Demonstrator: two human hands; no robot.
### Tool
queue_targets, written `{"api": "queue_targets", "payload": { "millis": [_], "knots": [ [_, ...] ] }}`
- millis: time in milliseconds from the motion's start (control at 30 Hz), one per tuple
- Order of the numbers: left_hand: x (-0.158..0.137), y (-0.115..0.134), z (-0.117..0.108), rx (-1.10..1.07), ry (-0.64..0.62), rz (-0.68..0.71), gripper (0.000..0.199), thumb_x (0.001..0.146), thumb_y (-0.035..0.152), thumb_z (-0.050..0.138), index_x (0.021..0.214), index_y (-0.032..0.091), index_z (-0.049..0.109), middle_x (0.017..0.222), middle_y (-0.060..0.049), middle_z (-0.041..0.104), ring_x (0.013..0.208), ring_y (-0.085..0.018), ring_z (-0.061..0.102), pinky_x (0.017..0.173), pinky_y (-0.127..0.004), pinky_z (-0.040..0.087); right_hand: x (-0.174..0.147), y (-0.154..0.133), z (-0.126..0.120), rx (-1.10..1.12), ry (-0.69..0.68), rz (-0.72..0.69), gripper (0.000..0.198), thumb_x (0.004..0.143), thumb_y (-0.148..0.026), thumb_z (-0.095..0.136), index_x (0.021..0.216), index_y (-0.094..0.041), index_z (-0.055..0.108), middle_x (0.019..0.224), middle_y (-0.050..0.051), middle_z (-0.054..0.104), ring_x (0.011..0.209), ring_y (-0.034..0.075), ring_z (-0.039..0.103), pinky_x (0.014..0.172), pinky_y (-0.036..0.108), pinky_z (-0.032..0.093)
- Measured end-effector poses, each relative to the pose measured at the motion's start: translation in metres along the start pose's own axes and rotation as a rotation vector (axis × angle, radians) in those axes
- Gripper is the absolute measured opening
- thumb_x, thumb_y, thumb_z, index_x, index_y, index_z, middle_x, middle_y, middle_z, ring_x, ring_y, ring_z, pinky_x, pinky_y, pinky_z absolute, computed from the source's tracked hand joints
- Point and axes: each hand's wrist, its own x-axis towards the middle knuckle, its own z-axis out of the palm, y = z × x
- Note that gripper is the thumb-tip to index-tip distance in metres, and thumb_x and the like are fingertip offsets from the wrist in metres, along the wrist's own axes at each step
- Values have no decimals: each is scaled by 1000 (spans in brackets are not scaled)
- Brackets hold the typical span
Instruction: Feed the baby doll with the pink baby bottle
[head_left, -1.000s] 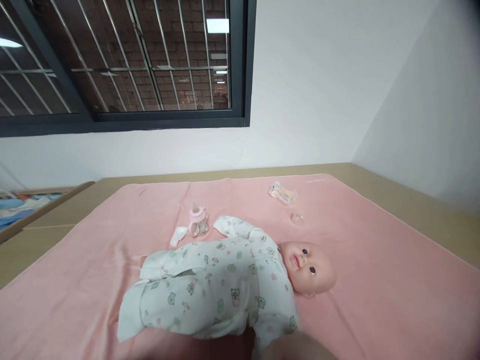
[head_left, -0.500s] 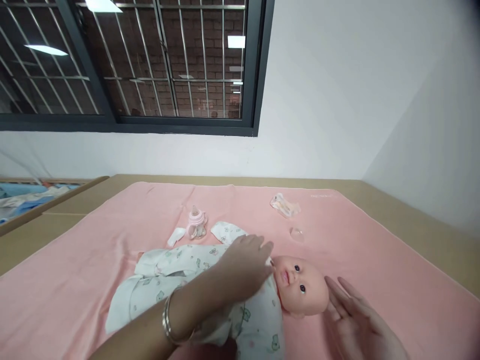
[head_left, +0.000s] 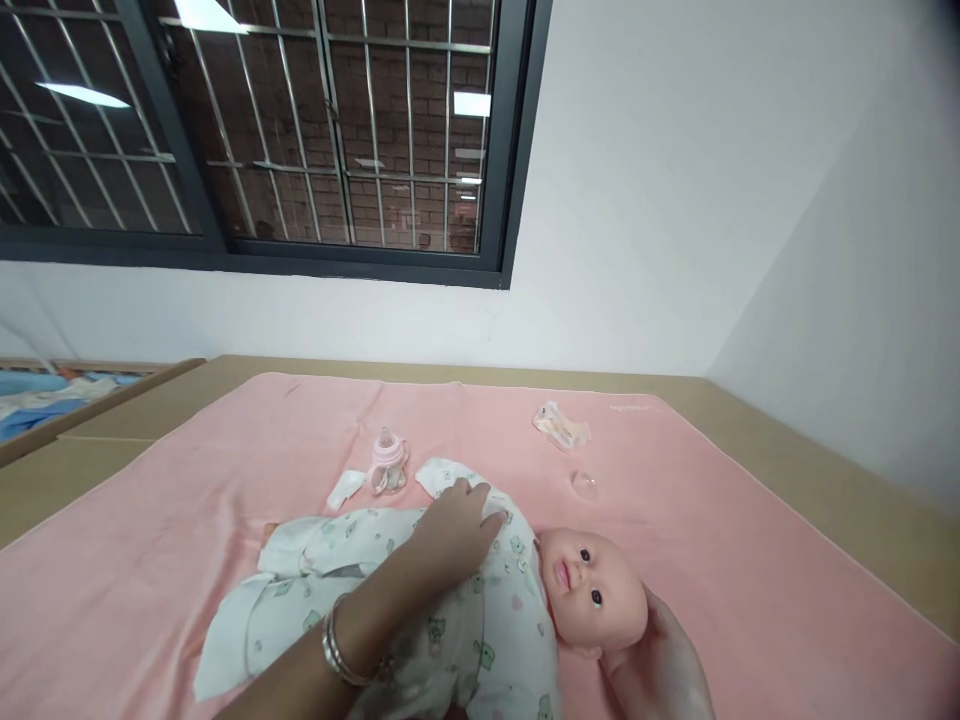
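Observation:
A baby doll (head_left: pixel 592 585) lies on its back on a pink sheet, its head toward the right. It wears a white outfit (head_left: pixel 517 610) printed with small green and pink figures. My left hand (head_left: pixel 459 530), a silver bangle at its wrist, rests on the doll's chest with its fingers slightly bent and apart. Around the back of the doll's head curls my right hand (head_left: pixel 664 655), its fingers partly hidden under the head. The doll's far sleeve (head_left: pixel 446 475) stretches out beyond my left hand.
Behind the doll stand a pink baby bottle (head_left: pixel 388 465) and a small white item (head_left: pixel 346 489). A clear plastic packet (head_left: pixel 561 427) and a small transparent piece (head_left: pixel 583 486) lie farther right on the pink sheet (head_left: pixel 735 560). A wall with a barred window (head_left: pixel 337 255) rises behind.
My right hand has moved left from beside the head to cup it from behind. My left hand has slid from near the doll's neck back onto its chest.

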Motion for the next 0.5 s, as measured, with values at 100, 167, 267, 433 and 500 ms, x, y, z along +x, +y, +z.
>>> {"api": "queue_targets", "payload": {
  "millis": [100, 167, 267, 433, 500],
  "knots": [
    [-9, -1, -1, -28, 13, -88, 19, 94, 30, 55, 100, 13, 61, 100, -6, 63, 89, -18, 62, 79, -38, 53, 4, 8, 0, 44, 10, 71, 40, 78, -36, 55, 111, -14, 61, 113, 9, 64, 105, 24, 61, 85, 36, 55],
    [-11, 0, -3, -61, 19, -130, 21, 95, 32, 52, 100, 13, 61, 95, -5, 64, 85, -17, 63, 77, -37, 53, 5, 12, 0, 20, 2, 58, 39, 76, -38, 58, 106, -14, 63, 114, 9, 64, 106, 26, 61, 85, 39, 56],
    [-10, 1, -5, -90, -2, -162, 24, 97, 34, 49, 97, 13, 61, 90, -4, 64, 83, -17, 63, 78, -37, 53, 5, 5, 3, -131, -1, -16, 43, 75, -45, 60, 104, -13, 64, 115, 11, 63, 107, 29, 60, 85, 42, 55],
    [-23, 4, -18, -57, -56, -113, 21, 95, 30, 51, 103, 14, 62, 95, -6, 65, 88, -20, 63, 81, -42, 51, 31, -45, 17, -436, 71, -323, 62, 63, -45, 75, 117, -21, 57, 122, 7, 60, 109, 27, 59, 82, 36, 54],
    [-36, 5, -26, -48, -57, -50, 21, 91, 30, 54, 104, 15, 62, 97, -7, 65, 89, -24, 62, 80, -45, 51, 58, -68, 25, -743, 8, -475, 57, 67, -47, 71, 114, -18, 58, 125, 9, 57, 108, 26, 59, 86, 35, 51]
  ]
}}
